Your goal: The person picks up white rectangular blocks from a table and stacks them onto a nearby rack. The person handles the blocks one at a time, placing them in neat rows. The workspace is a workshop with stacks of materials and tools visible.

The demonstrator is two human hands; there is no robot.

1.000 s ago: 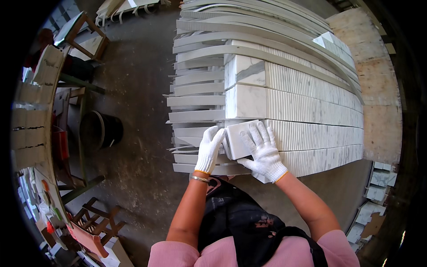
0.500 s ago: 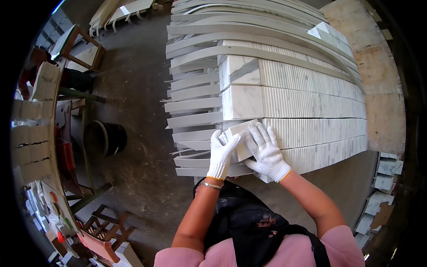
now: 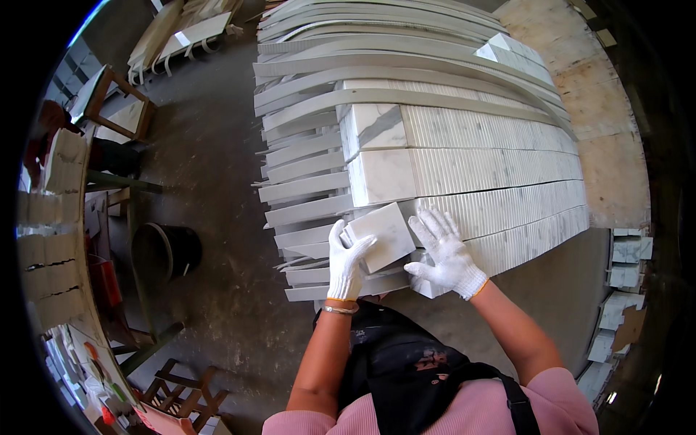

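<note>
In my white-gloved left hand [image 3: 346, 257] is a small stack of white marble tiles [image 3: 386, 235], gripped at its left side with the thumb over the top. The stack sits tilted in front of the tile rows, its broad face up. My gloved right hand [image 3: 451, 259] has its fingers spread, against the near end of a row of tiles standing on edge [image 3: 500, 203]. A narrow gap separates it from the held stack. Beyond the stack, another block of tiles [image 3: 384, 177] shows a pale face with faint veins.
Long pale foam strips [image 3: 304, 190] stick out left from under the rows, and more arch over them. A plywood sheet [image 3: 609, 138] lies to the right. On the floor at left stands a black bucket [image 3: 165, 252], beside a bench bearing stacked tiles [image 3: 54, 264].
The tile stack has shifted slightly left and toward me, turning to show more of its face. My right hand has come away from it; the left keeps its grip.
</note>
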